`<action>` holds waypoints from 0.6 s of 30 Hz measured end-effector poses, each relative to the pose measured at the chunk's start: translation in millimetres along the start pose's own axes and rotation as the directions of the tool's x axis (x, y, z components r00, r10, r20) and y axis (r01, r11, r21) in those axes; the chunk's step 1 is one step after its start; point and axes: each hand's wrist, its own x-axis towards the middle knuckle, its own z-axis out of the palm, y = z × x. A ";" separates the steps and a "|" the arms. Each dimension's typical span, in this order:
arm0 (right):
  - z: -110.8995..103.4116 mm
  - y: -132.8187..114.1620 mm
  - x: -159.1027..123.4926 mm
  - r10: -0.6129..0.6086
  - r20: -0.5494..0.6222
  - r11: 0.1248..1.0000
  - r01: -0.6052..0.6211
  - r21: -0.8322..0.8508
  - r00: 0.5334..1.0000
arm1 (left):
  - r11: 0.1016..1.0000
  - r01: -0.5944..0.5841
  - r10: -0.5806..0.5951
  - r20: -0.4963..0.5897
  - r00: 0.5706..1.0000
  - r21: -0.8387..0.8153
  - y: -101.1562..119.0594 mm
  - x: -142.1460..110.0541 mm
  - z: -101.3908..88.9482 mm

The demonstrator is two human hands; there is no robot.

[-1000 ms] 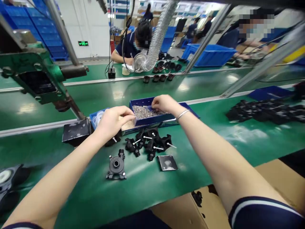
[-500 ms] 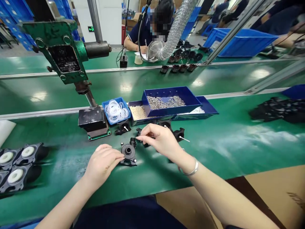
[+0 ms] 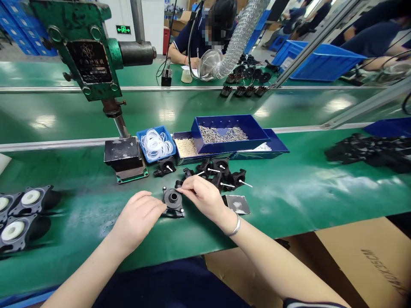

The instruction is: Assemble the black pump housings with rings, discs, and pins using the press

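A black plastic pump housing (image 3: 173,198) with a round raised centre and a side spout lies on the green bench. My left hand (image 3: 138,218) is closed on its left edge, fingertips against the rim. Just at the spout, my right hand (image 3: 201,194) makes a pinch of thumb and fingers. Anything small between those fingertips is hidden. Behind my right hand are several similar black housings (image 3: 221,165) with thin pale pins standing out of them. One more such housing (image 3: 166,166) lies in front of the ring tray.
A blue tray of white rings (image 3: 156,144), a blue bin of metal pins (image 3: 231,147) and a green press (image 3: 126,158) stand behind. Housings with white discs (image 3: 30,196) lie left, black parts (image 3: 366,149) right. A small metal block (image 3: 238,204) sits near my right wrist. Someone writes opposite.
My right hand has moved left and slightly down, bringing its pinched fingertips to the housing's spout. My left hand stays at the housing's edge. The camera view has shifted a little.
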 end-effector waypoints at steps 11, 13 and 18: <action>-6.2 -4.0 -26.9 -0.032 0.075 0.996 0.038 -0.081 0.997 | 1.000 0.002 -0.001 -0.039 0.999 0.022 0.4 -12.1 4.8; -7.7 -6.0 -25.7 -0.035 0.074 0.994 0.042 -0.100 0.997 | 0.994 0.108 -0.108 -0.020 0.994 -0.003 -2.5 -15.9 5.8; -11.8 -20.5 -22.4 0.087 -0.069 0.996 -0.089 -0.015 0.994 | 0.864 0.461 -0.417 0.225 0.881 -0.204 -12.3 -16.6 15.4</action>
